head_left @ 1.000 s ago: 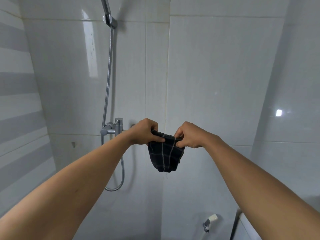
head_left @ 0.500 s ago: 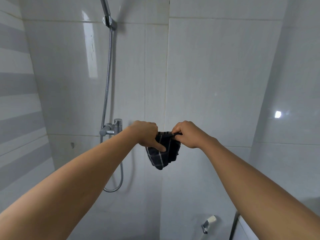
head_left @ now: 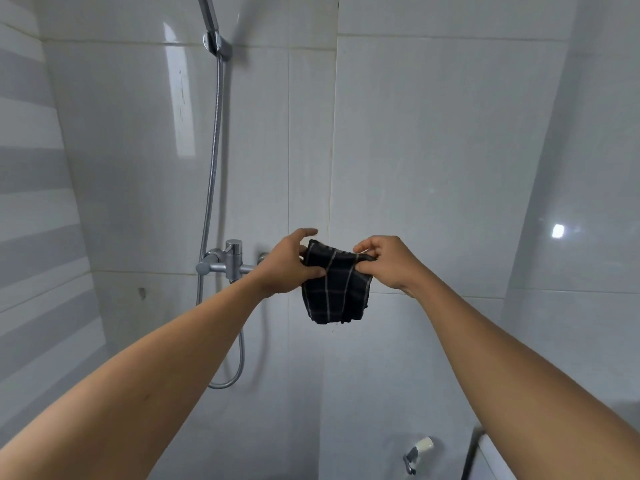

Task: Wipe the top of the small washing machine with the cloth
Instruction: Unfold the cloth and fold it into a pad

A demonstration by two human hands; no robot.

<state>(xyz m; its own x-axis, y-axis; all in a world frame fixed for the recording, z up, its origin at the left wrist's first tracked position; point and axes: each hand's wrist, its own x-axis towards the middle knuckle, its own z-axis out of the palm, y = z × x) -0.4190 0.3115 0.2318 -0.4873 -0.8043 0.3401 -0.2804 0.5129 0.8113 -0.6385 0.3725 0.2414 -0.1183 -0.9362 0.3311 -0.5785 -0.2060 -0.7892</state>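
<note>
Cloth [head_left: 334, 285] hung at arm's length, pinched by the left hand [head_left: 289, 263] and gripped by the right hand [head_left: 384, 261].

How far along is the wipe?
Done: the dark checked cloth is picked up. In hand: left hand and right hand hold it up by its top edge before the tiled wall, folded. Left: all wiping; the washing machine's top is not in view.
</note>
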